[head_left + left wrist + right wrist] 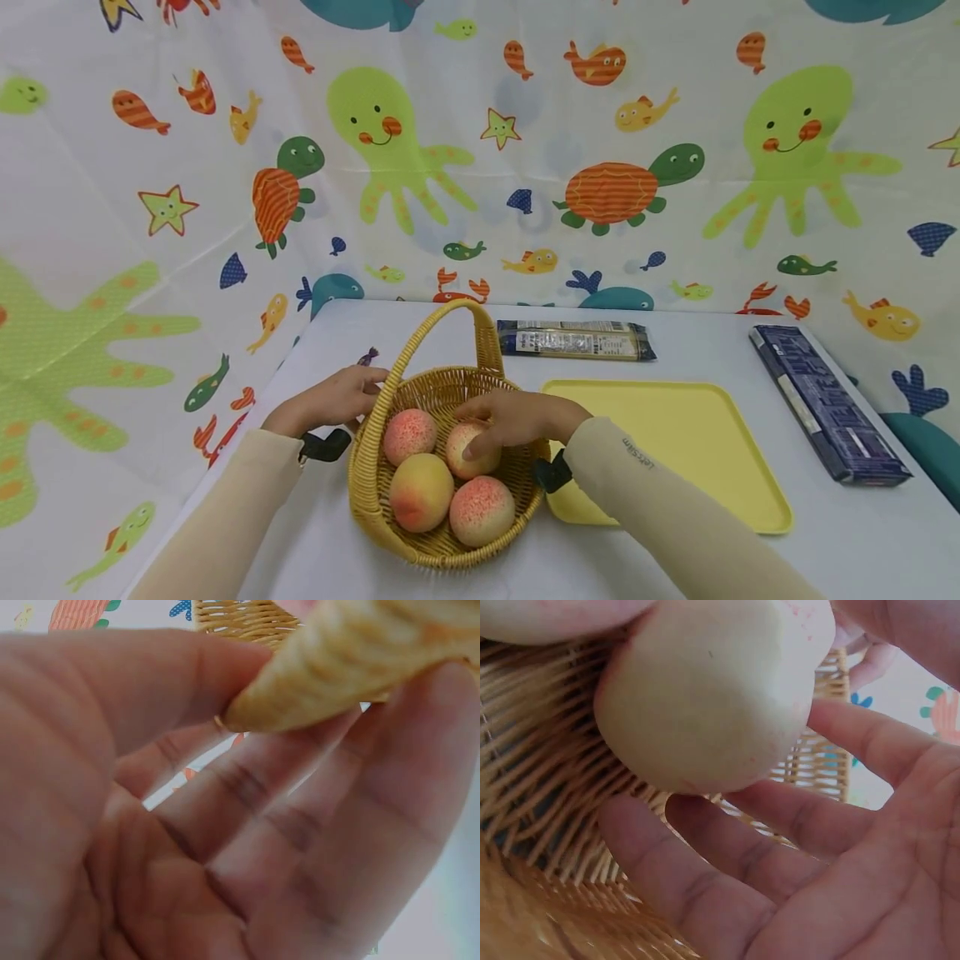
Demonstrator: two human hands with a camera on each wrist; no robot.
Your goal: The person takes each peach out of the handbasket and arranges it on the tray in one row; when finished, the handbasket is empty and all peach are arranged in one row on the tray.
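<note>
A yellow wicker basket (442,558) with a tall hoop handle (420,332) holds several peaches. At its left side, my left hand (337,400) grips the woven edge (330,671) between thumb and fingers. My right hand (525,415) reaches in from the right, its fingers and thumb round a pale peach (705,705). Around that one lie a pink peach (410,436), a yellow peach (422,493) and a pink-speckled peach (482,511). In the right wrist view, several fingertips touch the held peach from below.
A yellow tray (675,450) lies right of the basket, partly under the right sleeve. Behind it is a long clear-and-dark packet (576,340). A dark blue package (828,404) lies at far right. A small purple wrapped item (368,357) is behind the left hand.
</note>
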